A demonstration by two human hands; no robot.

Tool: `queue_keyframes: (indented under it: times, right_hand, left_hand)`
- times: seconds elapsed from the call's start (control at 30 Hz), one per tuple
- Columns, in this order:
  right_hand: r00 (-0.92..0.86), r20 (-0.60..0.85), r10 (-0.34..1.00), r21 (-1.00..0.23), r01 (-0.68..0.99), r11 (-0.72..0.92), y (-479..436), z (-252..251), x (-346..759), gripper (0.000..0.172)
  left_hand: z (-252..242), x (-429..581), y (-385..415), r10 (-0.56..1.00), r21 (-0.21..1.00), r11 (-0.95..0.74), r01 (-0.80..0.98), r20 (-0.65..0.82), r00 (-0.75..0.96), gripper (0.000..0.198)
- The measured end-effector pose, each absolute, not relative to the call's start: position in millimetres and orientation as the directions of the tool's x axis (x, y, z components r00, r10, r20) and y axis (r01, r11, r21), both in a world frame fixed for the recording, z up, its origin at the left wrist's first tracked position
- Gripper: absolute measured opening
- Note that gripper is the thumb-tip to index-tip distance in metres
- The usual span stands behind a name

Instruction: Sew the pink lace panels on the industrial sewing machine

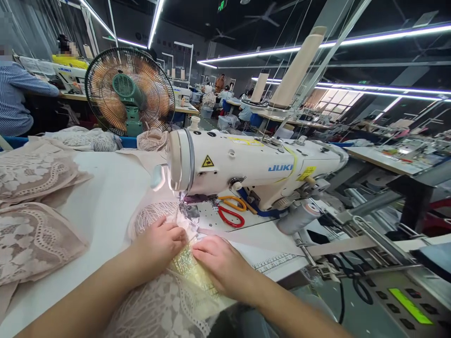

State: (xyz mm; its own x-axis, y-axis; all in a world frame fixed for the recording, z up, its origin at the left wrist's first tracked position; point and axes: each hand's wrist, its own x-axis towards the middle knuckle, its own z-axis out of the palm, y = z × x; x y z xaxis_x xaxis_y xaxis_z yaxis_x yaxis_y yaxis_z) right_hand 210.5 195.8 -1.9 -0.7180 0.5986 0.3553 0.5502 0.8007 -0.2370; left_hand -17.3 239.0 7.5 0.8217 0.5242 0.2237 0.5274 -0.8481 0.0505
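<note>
A white Juki sewing machine (246,162) stands on the white table (105,197). A pale pink lace piece (165,300) runs from my lap up to the needle area (185,206). My left hand (160,241) lies on the lace just left of the presser foot, fingers curled and pressing the fabric. My right hand (220,265) rests flat on the lace to the right, fingers pointing left toward the needle. Both hands pin the lace to the table.
Stacked lace pieces (31,211) lie at the left. Scissors with red and orange handles (230,211) sit under the machine arm. A green fan (128,91) stands behind. Thread cones (298,65) rise at the back. A control panel (405,303) is lower right. Other workers sit at far tables.
</note>
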Motion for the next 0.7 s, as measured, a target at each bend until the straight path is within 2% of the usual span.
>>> queue_keyframes:
  times: [0.1, 0.17, 0.27, 0.4, 0.57, 0.7]
  right_hand:
    - [-0.711, 0.333, 0.619, -0.224, 0.579, 0.784, 201, 1, 209, 0.028]
    - [-0.684, 0.256, 0.683, -0.168, 0.665, 0.728, 207, 8, 208, 0.027]
    - [-0.613, 0.061, 0.788, -0.027, 0.788, 0.615, 220, 23, 201, 0.039]
    - [-0.518, -0.216, 0.827, 0.086, 0.834, 0.545, 233, 36, 186, 0.053]
    - [-0.498, -0.26, 0.827, 0.095, 0.839, 0.535, 235, 34, 179, 0.055]
    - [-0.485, -0.316, 0.815, 0.108, 0.836, 0.539, 232, 38, 173, 0.067]
  left_hand:
    - [4, -21, 244, 0.519, 0.036, -0.849, 0.528, 0.249, 0.818, 0.021]
    - [3, -25, 248, 0.542, 0.029, -0.832, 0.553, 0.25, 0.802, 0.021]
    - [1, -30, 253, 0.572, 0.031, -0.812, 0.583, 0.243, 0.783, 0.024]
    - [-2, -32, 257, 0.593, 0.027, -0.795, 0.605, 0.238, 0.769, 0.027]
    - [1, -30, 258, 0.613, 0.01, -0.781, 0.624, 0.205, 0.763, 0.038]
    - [-1, -29, 261, 0.618, 0.0, -0.775, 0.632, 0.21, 0.758, 0.033]
